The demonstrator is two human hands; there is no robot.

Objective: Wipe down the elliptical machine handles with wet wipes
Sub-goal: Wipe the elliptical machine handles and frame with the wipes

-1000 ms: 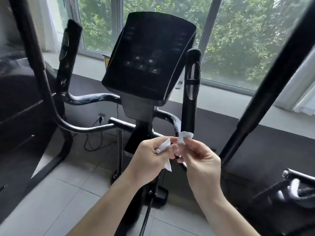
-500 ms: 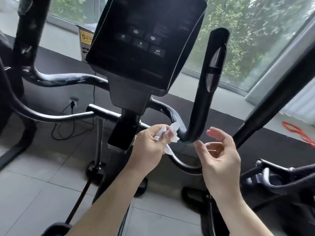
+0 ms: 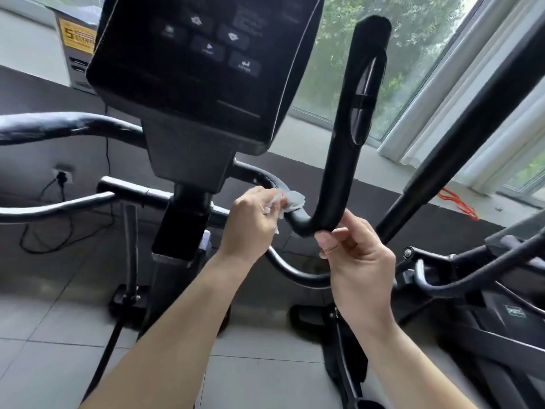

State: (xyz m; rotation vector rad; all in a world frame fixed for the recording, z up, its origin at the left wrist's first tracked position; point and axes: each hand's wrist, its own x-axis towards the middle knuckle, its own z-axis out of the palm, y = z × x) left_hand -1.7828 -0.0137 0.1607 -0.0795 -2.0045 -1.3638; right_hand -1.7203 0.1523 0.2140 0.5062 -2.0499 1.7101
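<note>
Here, the elliptical machine [image 3: 188,160] filled almost the whole view, standing on a tiled floor [image 3: 44,335] before a window [image 3: 413,39] with green trees behind. Its dark console [image 3: 194,63] hung above, and a thick swing bar [image 3: 472,122] crossed the right side diagonally. The right handle [image 3: 348,149] rose upright from a U-shaped bend near the middle, with a long sensor plate [image 3: 364,98] in its upper part. The left handle [image 3: 73,125] ran out of the picture on the left. The right hand [image 3: 354,255] was under this bend, and its thumb and curled fingers seemed to hold the bottom of the curve lightly. The left hand [image 3: 250,219] was just beside it, pinching the crumpled wet wipe [image 3: 295,200] and pressing it on the bar where the bend begins. In my judgement the wiping was only at its start, because the wipe lay low on the bend and the upright part and the other handle were not yet touched. The wipe was bunched small, so it could slide over the bar with only a narrow contact and leave strips unwiped. It could also slip from the pinch on the smooth curve. The right hand sat on the place that must be cleaned, so this spot could be missed. How much of the wipe was inside the left hand was hidden. The back of the handle was not visible, and whether the right fingers really closed around the bar I could not tell surely.
</note>
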